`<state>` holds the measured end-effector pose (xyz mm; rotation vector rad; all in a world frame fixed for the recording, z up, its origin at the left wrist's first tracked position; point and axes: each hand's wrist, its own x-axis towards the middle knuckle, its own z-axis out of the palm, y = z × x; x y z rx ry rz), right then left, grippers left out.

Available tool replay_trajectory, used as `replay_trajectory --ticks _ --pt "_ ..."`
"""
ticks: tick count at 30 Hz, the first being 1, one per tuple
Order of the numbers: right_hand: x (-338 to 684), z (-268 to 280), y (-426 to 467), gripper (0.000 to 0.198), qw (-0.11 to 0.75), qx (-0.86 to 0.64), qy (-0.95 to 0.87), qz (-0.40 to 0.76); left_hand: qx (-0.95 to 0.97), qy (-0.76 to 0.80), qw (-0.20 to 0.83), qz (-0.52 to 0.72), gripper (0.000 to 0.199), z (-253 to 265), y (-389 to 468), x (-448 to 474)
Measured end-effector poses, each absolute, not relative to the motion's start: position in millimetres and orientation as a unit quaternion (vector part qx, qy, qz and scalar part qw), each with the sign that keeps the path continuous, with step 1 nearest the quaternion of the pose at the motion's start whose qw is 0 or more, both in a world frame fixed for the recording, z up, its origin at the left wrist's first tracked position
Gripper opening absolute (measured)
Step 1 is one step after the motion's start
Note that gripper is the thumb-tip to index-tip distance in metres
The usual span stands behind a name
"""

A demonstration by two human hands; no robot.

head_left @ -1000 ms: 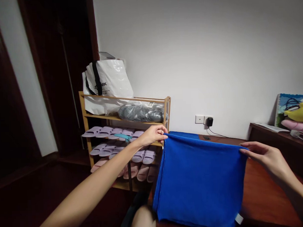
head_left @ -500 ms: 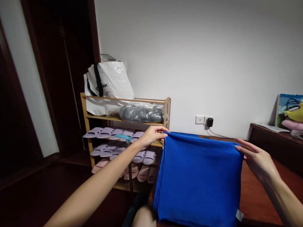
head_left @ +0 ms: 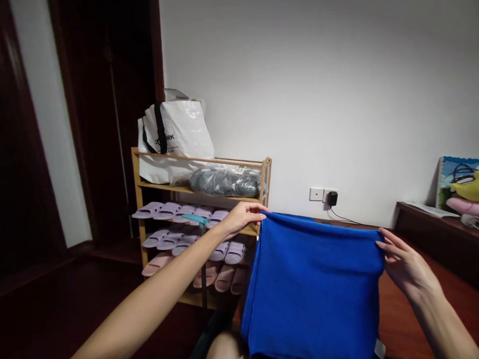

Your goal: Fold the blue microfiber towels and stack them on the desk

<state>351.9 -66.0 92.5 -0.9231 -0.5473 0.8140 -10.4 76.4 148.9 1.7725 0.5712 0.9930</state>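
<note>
A folded blue cloth (head_left: 314,292) hangs stretched between my two hands, its layers showing along the left edge. My left hand (head_left: 243,219) pinches its upper left corner between thumb and fingers. At the upper right corner, my right hand (head_left: 409,265) grips the cloth with thumb and fingertips. A small white tag (head_left: 379,349) sticks out low on the cloth's right side. The cloth's bottom edge hangs low over the reddish-brown wooden table (head_left: 409,309), covering part of it.
Left of the cloth stands a wooden shoe rack (head_left: 136,172) with several rows of slippers (head_left: 157,238). On its top are a white bag (head_left: 186,126) and a plastic-wrapped grey bundle (head_left: 227,182). A black plug (head_left: 332,198) sits in the wall. A yellow plush toy (head_left: 473,186) lies at the right.
My right hand has shifted slightly right and down, and its fingers have closed further over the cloth's corner. The cloth's upper part shows more creases. The view has shifted slightly.
</note>
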Motion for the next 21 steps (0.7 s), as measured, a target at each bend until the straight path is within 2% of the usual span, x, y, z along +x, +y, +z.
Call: replay_trajectory --ticks 7,18,21 --pt "344 88 -64 0.053 0.802 -0.395 -0.273 0.357 0.703 0.242 0.521 0.419 0.028 149 80 -8" --pt "336 82 -61 0.045 0.841 -0.349 -0.292 0.294 0.684 0.234 0.539 0.431 0.024 148 82 -10" --pt "331 80 -65 0.035 0.841 -0.382 -0.314 0.221 0.685 0.225 0.543 0.431 0.026 146 83 -12"
